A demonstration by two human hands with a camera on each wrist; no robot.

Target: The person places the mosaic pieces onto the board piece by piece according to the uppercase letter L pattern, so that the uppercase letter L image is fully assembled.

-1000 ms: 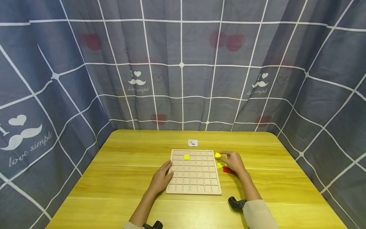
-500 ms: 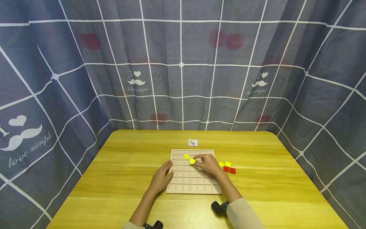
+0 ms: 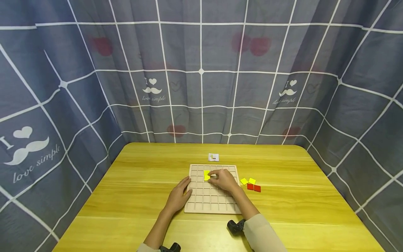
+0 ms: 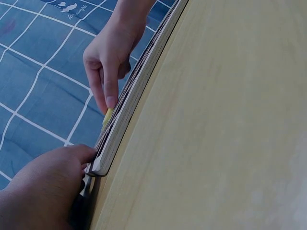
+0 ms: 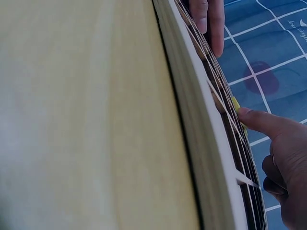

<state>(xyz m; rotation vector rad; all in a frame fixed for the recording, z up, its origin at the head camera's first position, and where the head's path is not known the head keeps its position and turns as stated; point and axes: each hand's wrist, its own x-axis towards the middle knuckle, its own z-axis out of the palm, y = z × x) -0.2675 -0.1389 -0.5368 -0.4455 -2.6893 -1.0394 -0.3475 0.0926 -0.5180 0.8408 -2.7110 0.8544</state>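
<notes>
A pale wooden grid board point(image 3: 196, 203) lies on the table in the head view. In its upper part two yellow square tiles sit one below the other: the far tile point(image 3: 206, 172) and the near tile point(image 3: 206, 178). My right hand point(image 3: 224, 180) pinches the near tile with thumb and forefinger, and partly covers its right side. In the right wrist view a fingertip point(image 5: 244, 111) touches a yellow tile point(image 5: 235, 103) on the board. My left hand point(image 3: 177, 195) rests along the board's left edge, fingers relaxed; in the left wrist view it touches the board's corner.
To the right of the board lie two loose yellow tiles point(image 3: 252, 181) and two red tiles point(image 3: 257, 188). A small gridded card point(image 3: 213, 157) lies beyond the board. A checked curtain point(image 3: 201, 87) surrounds the far and side edges of the wooden table point(image 3: 126, 196).
My right hand has carried a yellow tile from the pile on the right onto the board, then slightly left to just below the first tile. The left hand stays at the board's edge.
</notes>
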